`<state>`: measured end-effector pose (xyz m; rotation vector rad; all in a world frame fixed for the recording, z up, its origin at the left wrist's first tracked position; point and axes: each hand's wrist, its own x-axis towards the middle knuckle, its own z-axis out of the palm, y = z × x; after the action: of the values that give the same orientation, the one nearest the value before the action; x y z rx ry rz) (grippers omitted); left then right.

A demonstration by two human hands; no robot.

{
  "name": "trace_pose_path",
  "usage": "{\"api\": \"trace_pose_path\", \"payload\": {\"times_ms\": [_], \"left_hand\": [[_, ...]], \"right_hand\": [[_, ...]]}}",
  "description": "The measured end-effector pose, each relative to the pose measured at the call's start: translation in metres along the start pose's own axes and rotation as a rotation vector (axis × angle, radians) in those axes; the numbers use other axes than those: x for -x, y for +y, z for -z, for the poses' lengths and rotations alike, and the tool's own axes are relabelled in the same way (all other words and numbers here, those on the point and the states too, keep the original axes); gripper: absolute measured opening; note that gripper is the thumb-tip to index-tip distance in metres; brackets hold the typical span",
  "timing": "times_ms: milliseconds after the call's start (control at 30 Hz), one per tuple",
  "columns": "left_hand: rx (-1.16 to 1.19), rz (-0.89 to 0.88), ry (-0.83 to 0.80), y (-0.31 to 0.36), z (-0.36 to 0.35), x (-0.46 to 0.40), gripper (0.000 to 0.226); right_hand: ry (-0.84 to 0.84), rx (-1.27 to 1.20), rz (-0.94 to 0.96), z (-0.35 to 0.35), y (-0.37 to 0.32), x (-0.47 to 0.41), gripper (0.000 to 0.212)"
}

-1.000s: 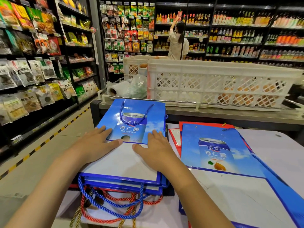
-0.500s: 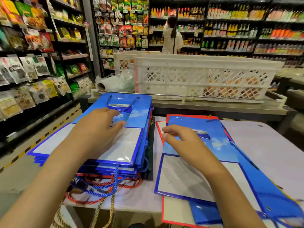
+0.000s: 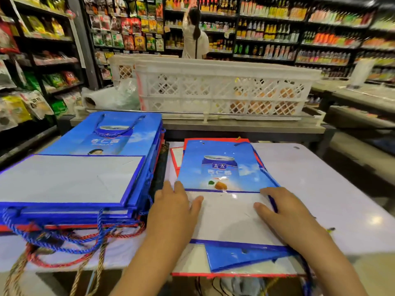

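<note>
A flat-folded blue gift bag with a drink-can print lies on the white table, on top of more folded blue and red bags. My left hand rests on its left edge with fingers straight. At the bag's right edge lies my right hand, fingers flat on the white folded base. To the left stands a tall stack of folded blue bags with blue, red and gold rope handles hanging over the table's front.
A white lattice crate holding round orange produce sits on a metal counter behind the table. Snack shelves line the left aisle, bottle shelves the back. A person reaches up at the back shelf.
My left hand left the tall stack and moved right onto the single bag. My right hand slid to that bag's right edge. The view shifted right.
</note>
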<state>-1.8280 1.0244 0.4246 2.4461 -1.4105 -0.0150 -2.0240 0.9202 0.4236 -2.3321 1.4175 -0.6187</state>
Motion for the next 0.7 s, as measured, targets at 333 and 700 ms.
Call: {"api": "trace_pose_path", "payload": {"times_ms": [333, 700], "left_hand": [[0.057, 0.107, 0.013, 0.001, 0.000, -0.010, 0.041], [0.353, 0.166, 0.029, -0.005, -0.003, -0.012, 0.040]], "right_hand": [[0.105, -0.038, 0.009, -0.010, 0.002, 0.000, 0.031], [0.148, -0.047, -0.042, -0.015, 0.001, 0.004, 0.031]]}}
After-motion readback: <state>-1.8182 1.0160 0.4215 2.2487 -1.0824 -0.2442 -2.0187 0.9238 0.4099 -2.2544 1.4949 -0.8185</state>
